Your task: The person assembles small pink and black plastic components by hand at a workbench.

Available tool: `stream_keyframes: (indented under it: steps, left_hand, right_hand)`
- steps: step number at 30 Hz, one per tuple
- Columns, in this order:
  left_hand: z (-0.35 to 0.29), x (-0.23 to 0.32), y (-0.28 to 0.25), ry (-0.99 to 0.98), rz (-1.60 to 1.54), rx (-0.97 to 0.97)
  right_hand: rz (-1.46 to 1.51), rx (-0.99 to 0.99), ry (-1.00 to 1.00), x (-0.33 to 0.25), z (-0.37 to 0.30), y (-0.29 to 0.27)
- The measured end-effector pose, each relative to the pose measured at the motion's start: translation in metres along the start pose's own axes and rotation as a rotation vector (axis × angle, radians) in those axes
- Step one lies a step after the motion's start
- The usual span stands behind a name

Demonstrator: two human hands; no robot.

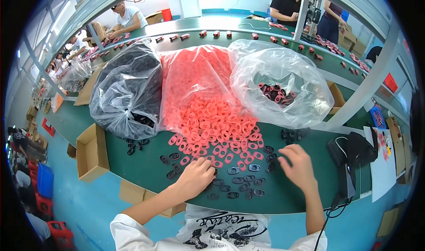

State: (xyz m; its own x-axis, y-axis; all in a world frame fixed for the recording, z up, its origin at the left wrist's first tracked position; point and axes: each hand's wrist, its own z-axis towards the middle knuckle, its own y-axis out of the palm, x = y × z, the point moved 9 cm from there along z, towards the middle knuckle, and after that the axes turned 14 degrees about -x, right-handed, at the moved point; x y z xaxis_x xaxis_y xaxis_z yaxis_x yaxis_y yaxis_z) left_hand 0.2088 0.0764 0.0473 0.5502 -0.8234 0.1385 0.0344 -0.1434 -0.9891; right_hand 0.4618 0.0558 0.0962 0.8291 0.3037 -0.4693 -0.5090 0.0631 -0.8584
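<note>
My left hand (198, 177) rests low over the table, its fingers curled together beside a small black oval part (215, 171). Whatever lies under those fingers is hidden. My right hand (298, 164) is open, thumb and forefinger apart, near black oval parts (271, 157). Between my hands lie several black oval rings (237, 180), a few with a shiny rim. Beyond them, pink oval rings (217, 127) spill out of a clear plastic bag (195, 67) onto the green table (146, 171).
A bag of black parts (128, 91) stands left, and an open bag of mixed parts (283, 83) right. An empty cardboard box (92, 153) sits at the left edge. Black cables (347, 184) hang at right. Behind, a conveyor (239, 34) carries red-and-black pieces past co-workers.
</note>
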Motion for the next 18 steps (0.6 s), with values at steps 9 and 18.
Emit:
stream_keyframes:
  steps: [9, 18]
  left_hand:
    - [0.001, 0.009, 0.007, -0.046, -0.014, -0.021]
    - [-0.002, 0.009, 0.008, -0.051, -0.064, 0.037]
  right_hand:
    - [-0.067, 0.153, 0.182, 0.09, -0.02, -0.026]
    - [-0.155, 0.009, 0.121, 0.094, -0.002, 0.014]
